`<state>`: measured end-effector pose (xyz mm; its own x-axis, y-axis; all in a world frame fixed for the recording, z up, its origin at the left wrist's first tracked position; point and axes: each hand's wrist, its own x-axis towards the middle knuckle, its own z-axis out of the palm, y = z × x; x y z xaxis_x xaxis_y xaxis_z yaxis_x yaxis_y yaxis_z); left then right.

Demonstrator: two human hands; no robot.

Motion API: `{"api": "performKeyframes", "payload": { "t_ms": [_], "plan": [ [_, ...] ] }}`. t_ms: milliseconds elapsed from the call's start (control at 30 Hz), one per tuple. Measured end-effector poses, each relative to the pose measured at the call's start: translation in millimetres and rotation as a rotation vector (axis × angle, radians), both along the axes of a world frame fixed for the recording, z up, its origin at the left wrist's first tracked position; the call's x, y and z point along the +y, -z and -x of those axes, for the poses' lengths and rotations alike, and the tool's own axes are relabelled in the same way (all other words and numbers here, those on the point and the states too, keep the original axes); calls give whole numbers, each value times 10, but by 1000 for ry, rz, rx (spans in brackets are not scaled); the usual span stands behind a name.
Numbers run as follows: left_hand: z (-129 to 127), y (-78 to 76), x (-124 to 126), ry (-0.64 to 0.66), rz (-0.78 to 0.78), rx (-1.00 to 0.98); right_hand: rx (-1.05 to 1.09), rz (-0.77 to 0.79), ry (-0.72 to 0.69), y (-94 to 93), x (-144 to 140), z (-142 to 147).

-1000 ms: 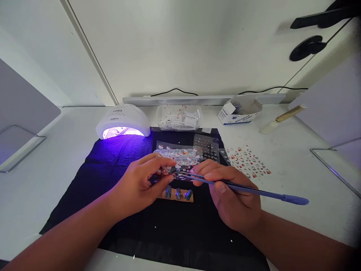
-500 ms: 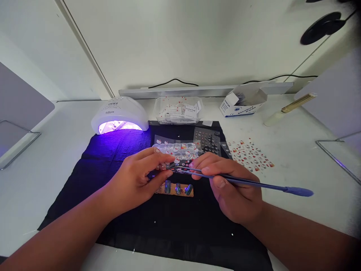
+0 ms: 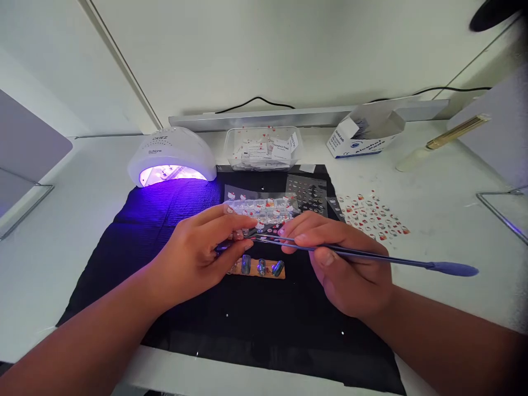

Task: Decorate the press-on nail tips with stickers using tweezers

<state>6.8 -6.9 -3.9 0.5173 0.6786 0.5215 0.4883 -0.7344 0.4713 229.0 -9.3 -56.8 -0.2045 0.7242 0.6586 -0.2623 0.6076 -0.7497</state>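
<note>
My left hand (image 3: 206, 247) pinches a small dark false nail (image 3: 251, 233) between thumb and forefinger; the fingers hide part of it. In my right hand (image 3: 342, 258) is a pair of blue tweezers (image 3: 371, 254), with the tips pointing left and reaching the nail. Whether the tips hold anything is too small to tell. Just below the fingertips lies a wooden strip (image 3: 233, 268) bearing several shiny dark false nails (image 3: 261, 267). Behind the hands is a clear compartment case (image 3: 259, 204) with cat-face pictures, partly covered by my fingers.
A lit white nail lamp (image 3: 171, 151) stands at the back left on a black cloth (image 3: 264, 330). Beyond are a plastic tub (image 3: 264, 148) of alcohol pads and an alcohol pad box (image 3: 367, 135). Sticker sheets (image 3: 373, 217) and a brush (image 3: 443, 143) lie to the right.
The view has shifted slightly, so the surroundings sit a little higher. Both hands keep their grip, and the tweezer tips stay at the false nail.
</note>
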Motion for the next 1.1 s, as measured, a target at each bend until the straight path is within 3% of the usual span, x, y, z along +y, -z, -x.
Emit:
{"api": "performKeyframes", "payload": {
  "t_ms": [1100],
  "plan": [
    [-1,-13,-14,7,12,1,-15,6,4,-17,-10,1]
  ]
}}
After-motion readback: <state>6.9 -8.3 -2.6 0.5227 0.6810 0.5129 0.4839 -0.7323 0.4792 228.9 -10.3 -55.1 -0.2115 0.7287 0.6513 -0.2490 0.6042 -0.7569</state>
